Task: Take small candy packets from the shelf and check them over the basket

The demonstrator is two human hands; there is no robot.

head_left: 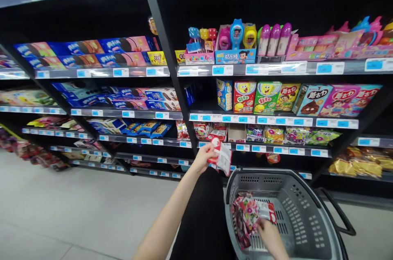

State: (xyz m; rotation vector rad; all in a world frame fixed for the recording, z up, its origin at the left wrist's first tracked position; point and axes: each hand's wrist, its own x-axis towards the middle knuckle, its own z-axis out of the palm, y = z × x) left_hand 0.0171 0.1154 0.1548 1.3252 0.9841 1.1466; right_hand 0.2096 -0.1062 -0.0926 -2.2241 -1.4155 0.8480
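My left hand (205, 157) pinches the top of a small red-and-white snack packet (224, 159), held up in front of the lower shelves. Inside the grey shopping basket (307, 233), my right hand (270, 235) reaches down with its fingers closed at the edge of a pink candy bag (250, 213). Its fingertips are partly hidden. A second red-and-white packet (272, 212) lies beside that bag on the basket floor. Darker pink packets (241, 227) are heaped against the basket's left wall.
Shelves of sweets rise ahead, with biscuit boxes (123, 58) on the left and snack cartons (267, 95) on the right. Bagged candies (274, 134) line a lower shelf. The basket's black handle (339, 213) sticks out to the right. My knee (202, 215) is between my arms.
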